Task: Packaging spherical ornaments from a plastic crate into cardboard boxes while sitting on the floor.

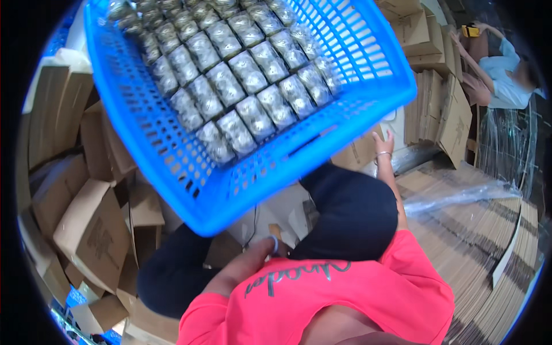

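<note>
A large blue plastic basket (368, 109) with slotted walls fills the upper middle, sitting askew in front of me. Rows of small, shiny, clear-wrapped packs (250, 72) stand inside it; what they contain is too blurred to make out. Just beyond the basket's right corner, my right hand (383, 144) is raised with fingers spread, holding nothing, a thin bracelet at its wrist. My left hand (280, 248) is low over my lap, below the basket's near edge, a pale band at its wrist. Its fingers are in shadow and hidden.
Open cardboard boxes (92, 233) crowd the left side. Flattened cartons (460, 230) are stacked at the right, with clear plastic film (460, 198) across them. More cartons (422, 109) stand at the upper right. Beyond them, a person (506, 75) holds a small yellow object (470, 31).
</note>
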`<state>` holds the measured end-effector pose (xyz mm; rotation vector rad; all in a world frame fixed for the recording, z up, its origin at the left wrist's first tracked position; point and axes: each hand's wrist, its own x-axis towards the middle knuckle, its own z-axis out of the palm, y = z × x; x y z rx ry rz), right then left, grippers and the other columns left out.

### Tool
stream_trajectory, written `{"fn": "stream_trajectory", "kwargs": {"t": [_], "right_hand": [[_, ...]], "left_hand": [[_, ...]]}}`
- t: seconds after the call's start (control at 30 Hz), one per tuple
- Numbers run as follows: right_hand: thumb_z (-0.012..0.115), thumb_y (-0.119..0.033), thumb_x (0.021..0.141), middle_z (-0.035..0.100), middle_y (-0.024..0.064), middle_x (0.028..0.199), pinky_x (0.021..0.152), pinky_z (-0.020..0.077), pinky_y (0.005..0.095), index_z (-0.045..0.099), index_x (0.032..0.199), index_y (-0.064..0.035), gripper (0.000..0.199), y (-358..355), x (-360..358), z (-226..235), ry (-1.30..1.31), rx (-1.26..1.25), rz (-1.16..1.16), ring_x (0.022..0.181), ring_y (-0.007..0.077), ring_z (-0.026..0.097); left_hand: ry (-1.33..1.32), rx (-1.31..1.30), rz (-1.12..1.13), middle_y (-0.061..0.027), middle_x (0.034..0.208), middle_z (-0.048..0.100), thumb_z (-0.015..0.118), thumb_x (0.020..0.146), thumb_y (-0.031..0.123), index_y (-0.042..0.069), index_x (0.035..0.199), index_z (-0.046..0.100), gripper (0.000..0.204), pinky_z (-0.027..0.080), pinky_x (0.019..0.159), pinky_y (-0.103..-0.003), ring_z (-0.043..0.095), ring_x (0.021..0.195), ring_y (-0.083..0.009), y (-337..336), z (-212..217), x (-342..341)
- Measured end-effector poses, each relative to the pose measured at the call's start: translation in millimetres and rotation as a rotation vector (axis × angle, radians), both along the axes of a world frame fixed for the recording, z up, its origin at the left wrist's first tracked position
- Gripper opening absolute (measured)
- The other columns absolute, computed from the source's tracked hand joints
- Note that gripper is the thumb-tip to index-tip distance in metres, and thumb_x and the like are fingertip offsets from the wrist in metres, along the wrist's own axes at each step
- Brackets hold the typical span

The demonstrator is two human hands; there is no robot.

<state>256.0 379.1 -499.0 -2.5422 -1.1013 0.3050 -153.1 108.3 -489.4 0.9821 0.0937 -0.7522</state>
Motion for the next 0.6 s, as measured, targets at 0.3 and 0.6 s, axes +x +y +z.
{"fn": "stream_trajectory", "kwargs": {"t": [0.3,0.6], "right_hand": [[0.069,-0.02,0.068,0.058,0.013,0.103,0.08,0.044,0.0351,0.056,0.102,-0.0024,0.04,21,70,11,0.415,-0.092,0.063,0.094,0.023,0.055],[0.068,-0.014,0.069,0.058,0.0069,0.073,0.061,0.0422,0.0355,0.051,0.075,-0.0021,0.022,76,9,160,0.052,-0.188,0.186,0.067,0.0188,0.052]], "left_hand": [[-0.078,-0.236,0.142,-0.0101,0.084,0.06,0.055,0.075,0.02,0.006,0.103,0.057,0.032,0.05,0.066,-0.033,0.058,0.074,-0.0185,69,0,-4],[0.327,-0.008,0.308,-0.0107,0.087,0.06,0.057,0.077,0.027,0.005,0.1,0.058,0.032,0.049,0.074,-0.033,0.059,0.079,-0.0179,210,92,2]]}}
